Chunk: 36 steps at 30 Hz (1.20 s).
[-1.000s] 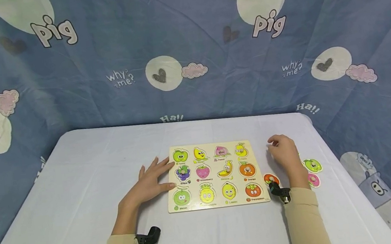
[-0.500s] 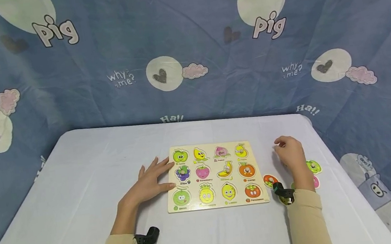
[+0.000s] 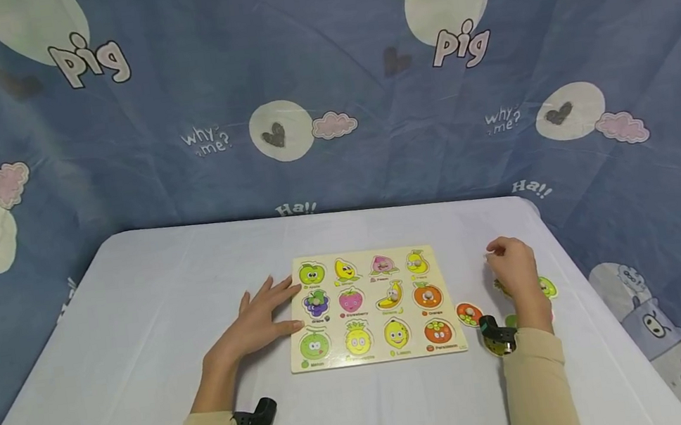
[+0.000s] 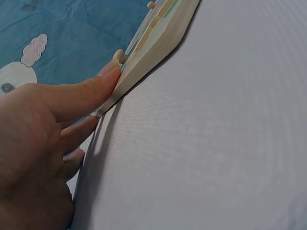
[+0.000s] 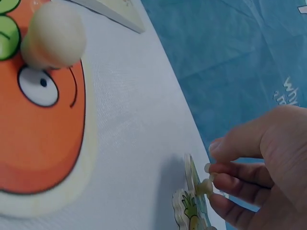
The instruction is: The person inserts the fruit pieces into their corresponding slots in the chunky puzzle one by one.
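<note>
Near pieces (image 3: 548, 287), right hand (image 3: 515, 270) curls loosely; spread left hand (image 3: 257, 323) touches board (image 3: 377, 332).

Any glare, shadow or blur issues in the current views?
Head: fairly even light, but the pineapple caption on the board looks washed out; left wrist: dim, shadow on the tablecloth along the board's edge; right wrist: wooden knob near the lens looks soft, diffuse shadow left of the pineapple piece.
</note>
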{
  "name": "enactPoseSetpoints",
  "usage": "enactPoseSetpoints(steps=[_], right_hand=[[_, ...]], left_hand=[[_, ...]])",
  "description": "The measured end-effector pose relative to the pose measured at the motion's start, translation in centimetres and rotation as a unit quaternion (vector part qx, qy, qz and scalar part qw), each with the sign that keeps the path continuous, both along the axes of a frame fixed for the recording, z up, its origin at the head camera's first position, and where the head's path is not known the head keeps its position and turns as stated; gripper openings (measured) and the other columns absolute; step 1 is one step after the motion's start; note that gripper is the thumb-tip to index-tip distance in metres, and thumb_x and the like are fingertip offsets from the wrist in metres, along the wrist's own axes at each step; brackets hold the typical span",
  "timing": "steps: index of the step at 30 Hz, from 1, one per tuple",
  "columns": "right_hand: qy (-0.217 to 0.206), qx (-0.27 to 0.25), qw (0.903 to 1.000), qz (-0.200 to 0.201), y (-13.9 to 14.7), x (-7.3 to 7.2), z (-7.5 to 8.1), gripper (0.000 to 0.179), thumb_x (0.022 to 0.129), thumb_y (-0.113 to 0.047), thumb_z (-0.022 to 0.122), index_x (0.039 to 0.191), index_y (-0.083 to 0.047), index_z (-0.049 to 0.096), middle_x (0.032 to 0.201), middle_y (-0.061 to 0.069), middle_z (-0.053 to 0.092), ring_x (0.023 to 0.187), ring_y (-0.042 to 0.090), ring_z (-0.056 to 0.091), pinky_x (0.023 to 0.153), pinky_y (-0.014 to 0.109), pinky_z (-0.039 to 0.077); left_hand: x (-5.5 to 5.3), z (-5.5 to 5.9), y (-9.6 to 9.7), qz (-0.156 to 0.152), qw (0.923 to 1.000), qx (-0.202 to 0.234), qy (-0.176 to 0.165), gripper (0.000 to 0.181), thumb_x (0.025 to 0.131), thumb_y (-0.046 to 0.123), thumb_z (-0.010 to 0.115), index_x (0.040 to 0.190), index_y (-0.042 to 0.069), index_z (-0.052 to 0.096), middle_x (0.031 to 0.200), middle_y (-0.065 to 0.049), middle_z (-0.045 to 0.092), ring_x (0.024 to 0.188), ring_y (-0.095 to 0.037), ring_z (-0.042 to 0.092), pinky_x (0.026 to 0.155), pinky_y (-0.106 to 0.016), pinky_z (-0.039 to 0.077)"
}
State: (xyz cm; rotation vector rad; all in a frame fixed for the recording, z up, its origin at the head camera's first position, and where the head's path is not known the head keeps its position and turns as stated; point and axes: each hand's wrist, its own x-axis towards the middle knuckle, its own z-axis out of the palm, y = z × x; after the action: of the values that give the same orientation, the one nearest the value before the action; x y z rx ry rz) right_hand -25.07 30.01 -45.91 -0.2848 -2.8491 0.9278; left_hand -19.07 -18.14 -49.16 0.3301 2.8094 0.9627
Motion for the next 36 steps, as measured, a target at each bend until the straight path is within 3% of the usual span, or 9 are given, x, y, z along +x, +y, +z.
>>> enactPoseSetpoints(steps=[4,11,24,36], right_hand=[[-0.016,-0.006,0.9998,-0.014,0.3,0.2,0.0,0.029,0.089,-0.005,0.051,0.11,0.004,0.068,0.108,0.023,0.063,0.099,0.035,0.056,0.085,0.048,0.049],[-0.047,-0.01,0.998,-0.04,1.2,0.6,-0.1,0.028,0.09,-0.009,0.05,0.11,0.0,0.067,0.108,0.02,0.062,0.097,0.032,0.055,0.08,0.04,0.049],[-0.055,-0.003,0.9978,-0.037,1.8,0.7,-0.6,0.026,0.092,-0.017,0.056,0.109,-0.001,0.068,0.103,0.018,0.063,0.091,0.028,0.057,0.07,0.031,0.048],[-0.038,0.006,0.9986,-0.037,1.3,0.5,-0.7,0.019,0.09,-0.013,0.059,0.099,0.0,0.069,0.097,0.019,0.067,0.087,0.028,0.059,0.068,0.031,0.049]], left_hand=[[0.0,-0.2,0.0,0.002,1.0,0.001,0.002,0.078,0.08,0.044,0.078,0.148,0.023,0.048,0.163,-0.006,0.032,0.156,-0.037,0.008,0.12,-0.069,-0.008],[0.0,-0.3,-0.1,0.002,1.0,0.002,0.003,0.077,0.08,0.044,0.077,0.149,0.024,0.048,0.164,-0.006,0.031,0.156,-0.037,0.008,0.12,-0.068,-0.008],[0.1,-0.1,0.1,0.005,1.0,0.002,0.005,0.077,0.08,0.043,0.078,0.148,0.023,0.048,0.163,-0.007,0.032,0.156,-0.037,0.008,0.12,-0.068,-0.008],[0.2,-0.1,0.1,0.004,0.9999,0.003,0.01,0.077,0.08,0.043,0.078,0.148,0.022,0.048,0.163,-0.008,0.032,0.156,-0.038,0.009,0.119,-0.069,-0.007]])
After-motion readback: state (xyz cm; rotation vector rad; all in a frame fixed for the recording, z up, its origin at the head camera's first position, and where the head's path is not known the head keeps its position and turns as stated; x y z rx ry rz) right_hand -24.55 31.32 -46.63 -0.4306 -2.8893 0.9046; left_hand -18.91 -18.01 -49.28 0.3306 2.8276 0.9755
